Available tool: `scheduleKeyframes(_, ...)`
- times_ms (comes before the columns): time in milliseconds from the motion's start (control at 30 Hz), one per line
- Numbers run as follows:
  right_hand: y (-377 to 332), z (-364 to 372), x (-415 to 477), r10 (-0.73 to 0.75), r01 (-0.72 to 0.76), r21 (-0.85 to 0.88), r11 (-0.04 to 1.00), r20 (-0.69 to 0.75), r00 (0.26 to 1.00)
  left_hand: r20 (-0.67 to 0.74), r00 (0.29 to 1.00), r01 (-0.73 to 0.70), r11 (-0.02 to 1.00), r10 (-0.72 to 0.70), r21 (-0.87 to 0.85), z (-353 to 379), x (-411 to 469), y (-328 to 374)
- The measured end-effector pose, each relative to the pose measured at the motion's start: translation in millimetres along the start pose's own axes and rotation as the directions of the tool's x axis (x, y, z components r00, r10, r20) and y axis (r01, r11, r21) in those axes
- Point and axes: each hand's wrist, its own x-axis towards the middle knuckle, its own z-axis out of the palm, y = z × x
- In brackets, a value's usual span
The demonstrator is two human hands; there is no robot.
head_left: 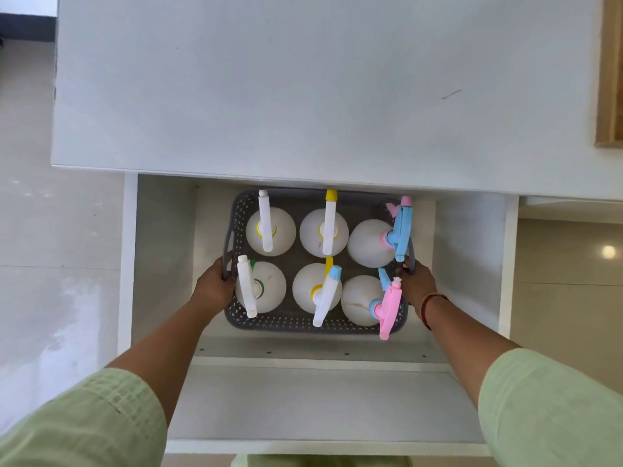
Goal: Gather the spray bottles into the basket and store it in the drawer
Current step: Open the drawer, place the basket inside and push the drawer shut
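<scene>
Basket [296, 326] is grey, perforated, w/ six spray bottles [266, 230] standing upright in two rows of three, all gathered, so that part looks done. It sits inside the open drawer [472, 264], towards the back, far rim just under the edge of the white countertop [303, 89]. Can't tell if the base is down on the drawer floor or a touch above it. My left hand [215, 288] is clamped round the left side handle, fingers curled over it; right hand [416, 281] is wrapped on the right handle the same way, red thread at the wrist. Pink trigger of the near-right bottle [387, 308] overhangs the basket's front rim. I'd say I'm at the storing step: next I need to settle it flat, let go both sides, pull arms clear, then push the drawer shut w/o the tall nozzles catching the counter lip
</scene>
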Motion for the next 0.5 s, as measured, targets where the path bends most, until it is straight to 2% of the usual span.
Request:
scheduleKeyframes(300, 1.8, 4.5, 9.3, -0.049, 0.05, 0.064, 0.997, -0.008, 0.999, 0.067, 0.997, -0.043, 0.998, 0.047, -0.054, 4.2, 6.1, -5.3)
scheduleKeyframes(400, 1.8, 1.6, 4.6, -0.007, 0.006, 0.118, 0.993, 0.007, 1.0, 0.054, 0.999, 0.011, 0.997, -0.007, -0.07, 2.8, 3.5, -5.2)
scheduleKeyframes(500, 2.8, -8.7, -10.9, 0.023, -0.025, 0.136, 0.99, 0.013, 1.0, 0.046, 0.997, 0.056, 0.998, -0.056, -0.002, -0.9, -11.6, -5.7)
